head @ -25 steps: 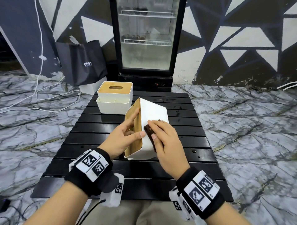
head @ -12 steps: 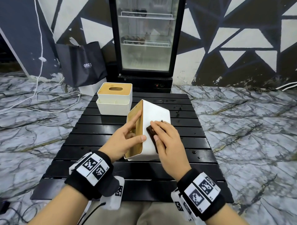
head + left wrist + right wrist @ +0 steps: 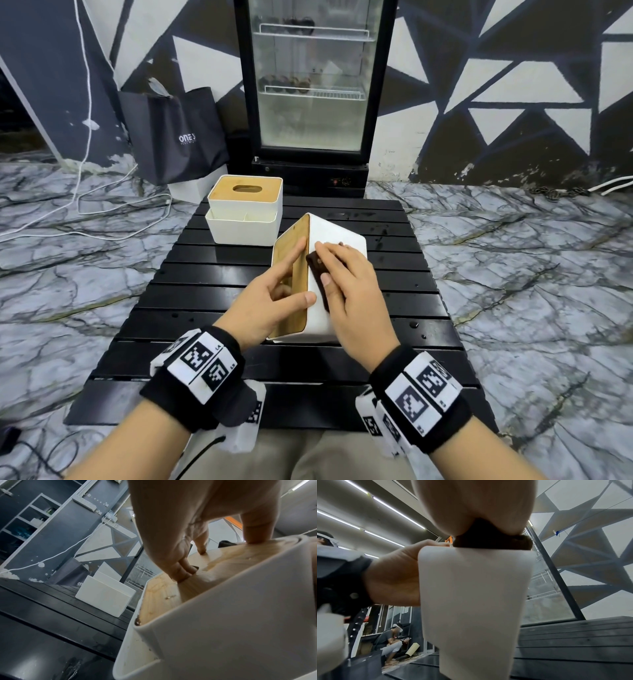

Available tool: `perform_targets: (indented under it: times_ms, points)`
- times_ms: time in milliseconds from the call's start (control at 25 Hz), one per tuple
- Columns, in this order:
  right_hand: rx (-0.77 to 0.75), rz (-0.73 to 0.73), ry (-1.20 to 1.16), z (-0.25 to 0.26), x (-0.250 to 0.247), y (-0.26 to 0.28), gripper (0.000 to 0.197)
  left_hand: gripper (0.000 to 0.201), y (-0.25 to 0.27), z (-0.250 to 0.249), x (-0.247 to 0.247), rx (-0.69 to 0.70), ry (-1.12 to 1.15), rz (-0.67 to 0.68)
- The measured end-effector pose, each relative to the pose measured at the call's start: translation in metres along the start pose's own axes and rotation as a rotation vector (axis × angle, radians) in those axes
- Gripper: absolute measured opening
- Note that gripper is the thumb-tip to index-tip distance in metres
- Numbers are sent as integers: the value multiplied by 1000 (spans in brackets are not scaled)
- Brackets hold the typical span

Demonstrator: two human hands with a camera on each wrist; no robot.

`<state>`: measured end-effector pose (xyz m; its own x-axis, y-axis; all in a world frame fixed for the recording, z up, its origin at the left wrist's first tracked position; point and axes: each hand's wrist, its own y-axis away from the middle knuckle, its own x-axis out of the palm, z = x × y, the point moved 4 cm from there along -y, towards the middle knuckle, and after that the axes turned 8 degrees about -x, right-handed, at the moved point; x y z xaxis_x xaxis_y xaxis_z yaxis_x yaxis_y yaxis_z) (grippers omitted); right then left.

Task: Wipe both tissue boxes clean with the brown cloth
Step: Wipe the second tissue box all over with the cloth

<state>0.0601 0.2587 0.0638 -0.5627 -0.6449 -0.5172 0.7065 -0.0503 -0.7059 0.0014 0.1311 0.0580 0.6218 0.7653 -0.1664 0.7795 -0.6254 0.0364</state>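
White lettering on the black bag [image 3: 173, 135] reads "ONE"; the rest is illegible.

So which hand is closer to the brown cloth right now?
Right. The right hand presses the brown cloth flat against the white side of the tilted tissue box. The left hand grips that box's wooden lid face, just beside the cloth.

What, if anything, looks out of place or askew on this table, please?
The nearer tissue box lies tipped on its side, lid facing left; the left hand grips it while the right hand presses the brown cloth on it. Dark grime marks its lid corner.
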Motion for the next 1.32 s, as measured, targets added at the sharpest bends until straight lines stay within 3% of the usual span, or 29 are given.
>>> perform_targets:
  times_ms: [360, 640, 920, 1040, 1160, 1320]
  points:
    - [121, 3, 47, -36, -16, -26, 42, 76, 3, 2, -2, -4, 22, -3]
    - [49, 155, 7, -18, -21, -56, 40, 76, 6, 3, -6, 8, -15, 65]
    - [173, 291, -87, -12, -49, -54, 34, 71, 12, 1, -23, -7, -79, 141]
    - [224, 282, -170, -8, -50, -50, 32, 64, 17, 0, -41, -13, -186, 87]
    - [227, 241, -204, 2, -44, -47, 32, 62, 18, -5, -52, 9, -394, -50]
    - [222, 203, -227, 19, -31, -41, 33, 100, 19, -18, -32, -25, -727, -200]
